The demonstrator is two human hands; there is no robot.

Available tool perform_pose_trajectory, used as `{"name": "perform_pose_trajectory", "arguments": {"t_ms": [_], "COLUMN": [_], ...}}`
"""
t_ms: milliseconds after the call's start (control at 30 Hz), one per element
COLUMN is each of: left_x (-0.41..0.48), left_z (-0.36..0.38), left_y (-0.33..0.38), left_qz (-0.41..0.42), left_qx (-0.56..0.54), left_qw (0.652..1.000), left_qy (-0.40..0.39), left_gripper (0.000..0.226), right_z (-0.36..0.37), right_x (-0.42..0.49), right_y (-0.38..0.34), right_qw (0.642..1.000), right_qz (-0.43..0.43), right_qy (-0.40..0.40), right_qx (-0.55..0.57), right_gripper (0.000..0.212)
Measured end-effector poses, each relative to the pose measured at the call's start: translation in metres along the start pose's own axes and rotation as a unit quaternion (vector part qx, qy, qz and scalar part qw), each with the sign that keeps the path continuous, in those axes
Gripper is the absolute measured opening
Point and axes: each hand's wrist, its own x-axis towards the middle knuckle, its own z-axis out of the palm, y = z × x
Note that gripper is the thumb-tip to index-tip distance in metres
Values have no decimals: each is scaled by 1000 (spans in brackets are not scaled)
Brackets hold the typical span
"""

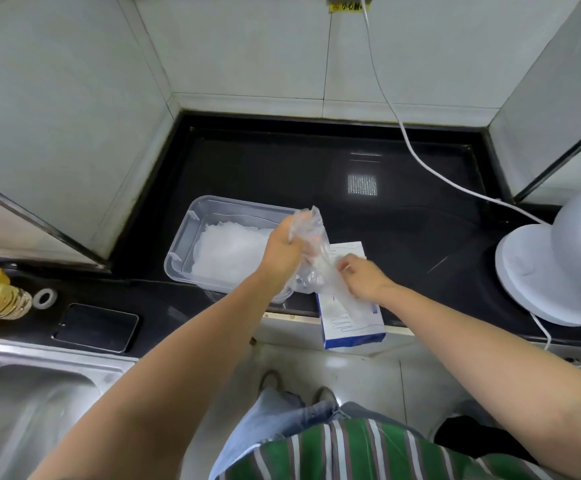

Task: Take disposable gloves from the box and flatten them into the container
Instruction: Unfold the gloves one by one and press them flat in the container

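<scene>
A: Head view: left hand (pixel 284 252) grips a crumpled glove (pixel 308 230) beside the container (pixel 179 249); right hand (pixel 365 278) pinches its lower end over the box (pixel 351 327).
B: Best pull it taut between both hands; then smooth it onto the stack (pixel 230 252) under the left.

Open counter (pixel 316 168) runs behind the container (pixel 192 233) and box (pixel 351 327) to the walls (pixel 247 46), which close it in at the back and on both sides. A cable (pixel 417 157) crosses its right part to the fan (pixel 552 265), which blocks the right end. The left hand (pixel 282 251) and right hand (pixel 365 277), holding gloves (pixel 308 233), fill the space over where container and box meet. A phone (pixel 95 327) and bottles (pixel 2 299) occupy the left.
</scene>
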Motion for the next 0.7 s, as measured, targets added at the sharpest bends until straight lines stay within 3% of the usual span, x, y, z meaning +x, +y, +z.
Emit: {"name": "perform_pose_trajectory", "arguments": {"t_ms": [67, 133, 267, 367, 467, 567, 700], "left_x": [3, 7, 14, 16, 23, 29, 34], "left_z": [-12, -22, -35, -43, -57, -78, -103], "left_y": [0, 0, -2, 1, -2, -5, -9], "left_qz": [11, 11, -2, -4, -28, -59, -116], "left_qx": [26, 34, 19, -3, -53, -38, -26], "left_qw": [1000, 999, 998, 997, 997, 997, 993], "left_qy": [-12, -19, -62, -74, -43, 22, -7], "left_gripper": [25, 32, 51, 52, 62, 61, 57], "right_z": [-7, -14, -25, -20, -16, -19, -17], "right_x": [-2, -2, 1, 5, 15, 20, 25], "right_y": [-10, -24, -54, -68, -75, -82, -97], "right_qw": [990, 975, 954, 968, 939, 925, 929], "right_qz": [-27, -43, -45, -86, -103, -86, -67], "right_qy": [105, 129, -42, -71, 4, 39, 28], "right_qx": [88, 173, 295, 225, 327, 369, 364], "right_gripper": [23, 34, 59, 33, 20, 26, 28]}}
